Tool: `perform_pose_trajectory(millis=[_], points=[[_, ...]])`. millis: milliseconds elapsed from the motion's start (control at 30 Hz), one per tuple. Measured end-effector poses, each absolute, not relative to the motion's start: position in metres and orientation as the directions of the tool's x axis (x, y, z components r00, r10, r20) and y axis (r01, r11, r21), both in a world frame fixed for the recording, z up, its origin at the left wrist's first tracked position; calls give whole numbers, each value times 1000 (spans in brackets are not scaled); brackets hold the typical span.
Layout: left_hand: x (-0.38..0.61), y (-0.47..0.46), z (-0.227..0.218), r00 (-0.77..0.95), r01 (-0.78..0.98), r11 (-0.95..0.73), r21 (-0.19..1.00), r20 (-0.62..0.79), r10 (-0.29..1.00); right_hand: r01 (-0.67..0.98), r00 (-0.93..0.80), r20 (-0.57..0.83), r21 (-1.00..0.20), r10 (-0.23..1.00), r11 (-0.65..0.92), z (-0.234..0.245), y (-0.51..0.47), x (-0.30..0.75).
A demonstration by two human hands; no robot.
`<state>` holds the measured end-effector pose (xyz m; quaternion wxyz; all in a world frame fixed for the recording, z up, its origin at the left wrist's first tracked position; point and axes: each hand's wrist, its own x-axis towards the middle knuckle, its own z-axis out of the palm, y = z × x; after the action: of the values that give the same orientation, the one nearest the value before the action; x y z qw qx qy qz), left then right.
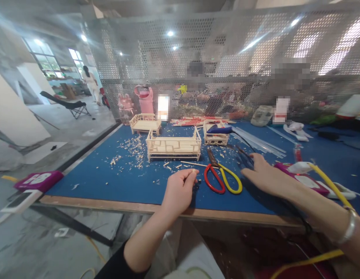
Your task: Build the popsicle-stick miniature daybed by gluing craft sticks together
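My left hand (180,190) is closed in a pinch above the table's front part, with the end of a small pale wooden piece (194,171) at its fingertips. My right hand (262,176) has its fingers on a dark-handled tool (246,158), smeared by motion so its kind is unclear. Between the hands lie scissors (215,179) with one red and one yellow handle. Behind them stands a miniature wooden bench (174,146) made of thin sticks. A second small bench (145,124) is farther left, and a blue glue gun (219,130) rests on a third small piece (216,138).
Wood scraps (133,151) litter the blue tabletop (89,174). Clear glue sticks (259,141) and red-and-white sticks (194,121) lie toward the back, before a perforated metal screen (156,50). Purple power strips (38,180) sit at both sides. A person (91,85) stands far left.
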<state>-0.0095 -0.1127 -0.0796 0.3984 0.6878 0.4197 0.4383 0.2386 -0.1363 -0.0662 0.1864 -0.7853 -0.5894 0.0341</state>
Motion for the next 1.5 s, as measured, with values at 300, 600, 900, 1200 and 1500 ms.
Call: perform_pose_trajectory(millis=[300,600,900,1200,1500], points=[[-13,-114,-79,279,146,-239,960,192,941,981,118,46,-162,992,-109,-44,-143,177],[-12,-118,-77,315,200,-331,922,259,913,955,157,-94,-240,983,-175,-37,-120,171],[-13,-116,-81,310,184,-328,927,262,914,183,38,-182,-965,983,-186,-41,-174,205],[-11,-117,-78,306,177,-270,946,208,929,128,-60,2,-992,998,10,-55,-168,196],[-13,-117,-80,353,123,-310,943,251,901,757,-255,3,-621,967,202,-37,-189,172]])
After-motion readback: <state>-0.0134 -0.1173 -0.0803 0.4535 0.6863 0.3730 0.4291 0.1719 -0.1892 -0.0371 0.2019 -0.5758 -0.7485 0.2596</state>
